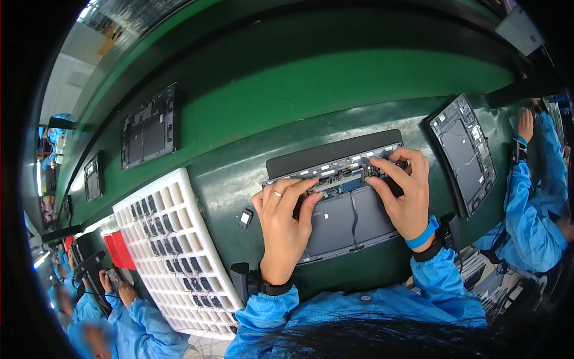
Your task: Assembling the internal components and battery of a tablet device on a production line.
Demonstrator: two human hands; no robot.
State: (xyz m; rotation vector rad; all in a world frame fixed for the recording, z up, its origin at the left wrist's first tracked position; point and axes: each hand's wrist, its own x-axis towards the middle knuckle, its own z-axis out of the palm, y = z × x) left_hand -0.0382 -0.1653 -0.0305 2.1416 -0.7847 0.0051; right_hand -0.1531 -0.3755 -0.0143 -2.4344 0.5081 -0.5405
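An opened laptop point(344, 218) lies in front of me with its inner parts bare: a dark battery pack with a black cable, and a circuit board strip point(350, 184) along its far side. My left hand point(282, 218) is at the left of that strip, thumb and forefinger curled close together by the end of a narrow grey piece. Over the strip's right part, my right hand point(408, 194) bends thumb and forefinger toward each other. What sits between the fingertips of either hand is too small to make out.
A white foam tray point(194, 209) with several small black parts stands left, beside a red sheet point(119, 250). A small module point(245, 218) lies nearby. Other open laptops rest at right point(463, 152) and far left point(149, 128). Co-workers in blue sit on both sides.
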